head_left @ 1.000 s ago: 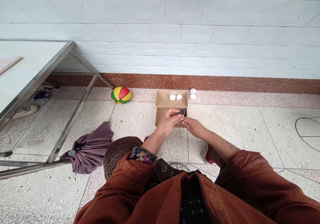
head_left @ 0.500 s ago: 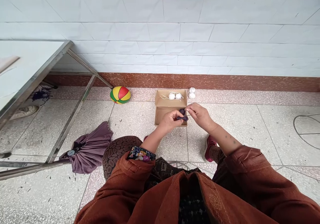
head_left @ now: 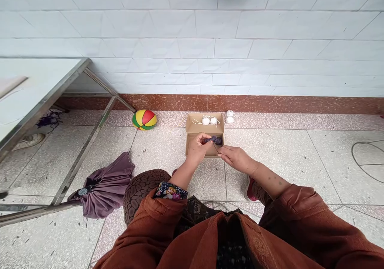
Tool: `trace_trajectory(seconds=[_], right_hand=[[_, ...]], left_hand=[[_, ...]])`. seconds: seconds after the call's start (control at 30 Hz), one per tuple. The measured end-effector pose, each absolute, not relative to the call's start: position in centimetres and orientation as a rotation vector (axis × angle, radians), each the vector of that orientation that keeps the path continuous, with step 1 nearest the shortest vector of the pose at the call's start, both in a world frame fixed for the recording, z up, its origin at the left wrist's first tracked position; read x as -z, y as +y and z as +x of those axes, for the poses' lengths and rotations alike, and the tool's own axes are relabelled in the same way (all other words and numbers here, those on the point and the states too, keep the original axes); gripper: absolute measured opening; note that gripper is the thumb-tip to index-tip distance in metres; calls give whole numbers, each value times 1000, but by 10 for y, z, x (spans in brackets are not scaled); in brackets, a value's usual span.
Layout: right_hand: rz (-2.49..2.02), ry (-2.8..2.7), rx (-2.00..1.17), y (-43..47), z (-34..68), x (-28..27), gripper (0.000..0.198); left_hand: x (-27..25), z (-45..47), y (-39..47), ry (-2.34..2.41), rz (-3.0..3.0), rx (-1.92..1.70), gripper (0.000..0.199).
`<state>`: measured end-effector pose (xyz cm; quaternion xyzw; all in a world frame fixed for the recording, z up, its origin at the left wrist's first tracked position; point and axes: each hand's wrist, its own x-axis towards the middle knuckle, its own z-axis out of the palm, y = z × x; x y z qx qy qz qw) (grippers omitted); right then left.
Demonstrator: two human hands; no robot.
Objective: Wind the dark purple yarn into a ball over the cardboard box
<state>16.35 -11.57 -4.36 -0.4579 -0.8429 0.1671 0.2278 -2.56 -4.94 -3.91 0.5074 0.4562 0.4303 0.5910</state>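
Observation:
My left hand is closed on a bundle of dark purple yarn, held over the lower half of an open cardboard box. With its fingers pinched together, my right hand holds a dark strand that runs up to the bundle. Two white yarn balls with loose ends lie in the box's raised lid part. Just right of the lid, more white yarn balls sit on the floor by the wall.
A multicoloured ball rests near the wall to the left. A metal-framed table stands at far left, with a folded purple umbrella against its lower bar. A wire loop lies at far right.
My right hand has moved down and toward me, drawing the strand out below the bundle. My left hand has turned the yarn bundle. The view has tilted slightly upward.

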Motion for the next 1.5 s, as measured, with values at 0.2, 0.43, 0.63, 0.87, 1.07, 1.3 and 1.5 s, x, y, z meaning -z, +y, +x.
trace_trajectory(seconds=[0.2, 0.43, 0.63, 0.87, 1.07, 1.3, 1.5], right_hand=[[-1285, -2003, -468, -99, 174, 27, 30], [-1462, -1790, -879, -95, 159, 45, 28], [-1401, -2247, -668, -113, 151, 46, 19], [-1376, -2084, -328, -108, 178, 31, 27], [-1459, -1898, -480, -96, 183, 35, 23], [-1505, -2059, -581, -104, 159, 59, 20], [-1385, -2261, -403, -108, 161, 51, 23]], left_hand=[[31, -22, -56, 957, 1409, -876, 15], [24, -22, -56, 771, 1045, -866, 30], [34, -22, -46, 1021, 1009, -1084, 29], [33, -20, -48, 1013, 1196, -946, 21], [27, -16, -58, 765, 1094, -694, 25], [30, -15, -59, 786, 774, -830, 32], [40, -17, -52, 1031, 1018, -991, 24]])
